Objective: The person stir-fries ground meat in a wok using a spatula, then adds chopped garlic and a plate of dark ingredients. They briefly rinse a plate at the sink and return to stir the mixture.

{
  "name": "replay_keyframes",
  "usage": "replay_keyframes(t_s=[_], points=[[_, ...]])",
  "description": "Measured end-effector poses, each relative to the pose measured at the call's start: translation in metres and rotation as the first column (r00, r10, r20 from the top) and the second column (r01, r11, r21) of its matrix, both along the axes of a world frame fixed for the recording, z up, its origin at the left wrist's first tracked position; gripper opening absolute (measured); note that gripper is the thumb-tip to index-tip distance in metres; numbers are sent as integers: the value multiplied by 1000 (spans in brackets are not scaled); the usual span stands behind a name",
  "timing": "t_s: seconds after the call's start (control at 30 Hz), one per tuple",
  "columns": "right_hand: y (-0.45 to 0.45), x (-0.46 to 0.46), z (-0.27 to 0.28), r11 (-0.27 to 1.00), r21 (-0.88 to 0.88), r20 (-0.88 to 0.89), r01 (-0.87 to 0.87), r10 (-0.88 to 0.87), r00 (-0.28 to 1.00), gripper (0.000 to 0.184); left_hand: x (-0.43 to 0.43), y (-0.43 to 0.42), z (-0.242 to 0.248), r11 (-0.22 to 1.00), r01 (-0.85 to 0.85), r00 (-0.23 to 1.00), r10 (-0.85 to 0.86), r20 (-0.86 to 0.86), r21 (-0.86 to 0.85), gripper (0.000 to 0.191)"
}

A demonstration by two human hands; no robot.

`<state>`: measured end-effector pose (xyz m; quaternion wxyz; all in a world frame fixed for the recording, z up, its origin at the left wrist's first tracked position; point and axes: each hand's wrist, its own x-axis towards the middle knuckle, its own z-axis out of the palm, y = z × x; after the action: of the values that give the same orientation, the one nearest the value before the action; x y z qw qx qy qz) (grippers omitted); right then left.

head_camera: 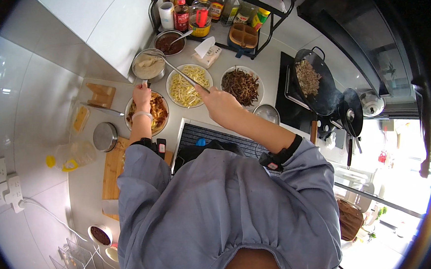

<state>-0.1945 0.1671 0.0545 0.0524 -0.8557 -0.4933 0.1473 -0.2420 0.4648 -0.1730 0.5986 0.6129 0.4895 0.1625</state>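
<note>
With my left hand [142,97] I grip the short handle of a metal pan [148,67] that holds something pale and creamy. My right hand [222,106] is closed around the handle of a long metal utensil [182,73], whose far end reaches into that pan; the shape of its tip is hard to make out. Below my left hand lies a plate of browned food pieces [159,112]. A plate of bean sprouts [189,86] sits under the utensil's shaft, and a plate of dark brown shredded food [240,86] is right of it.
A bowl of dark red sauce [167,43] with a spoon stands behind the pan. At the right, a wok with minced food [308,77] sits by the black cooktop [285,89]. A knife blade [107,110] points towards the browned food. Bottles [181,14] fill the rack behind.
</note>
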Motion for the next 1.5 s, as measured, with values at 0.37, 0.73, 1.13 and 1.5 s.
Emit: replay_keyframes(t_s=[0.37, 0.73, 1.13, 1.5], points=[[-14, 13, -57, 861, 370, -466, 347, -152, 872, 46, -5, -10, 27, 997, 27, 998, -23, 64, -73, 22], [-9, 22, -50, 736, 4, -901, 677, -291, 323, 49, -5, -13, 32, 996, 15, 996, -8, 84, -86, 22], [-13, 15, -63, 681, -149, -984, 717, -172, -42, 50, -5, -10, 29, 996, 13, 998, -8, 60, -91, 21], [-22, 16, -58, 654, -93, -990, 751, -143, 2, 51, -5, -10, 28, 997, 16, 999, -13, 40, -74, 20]])
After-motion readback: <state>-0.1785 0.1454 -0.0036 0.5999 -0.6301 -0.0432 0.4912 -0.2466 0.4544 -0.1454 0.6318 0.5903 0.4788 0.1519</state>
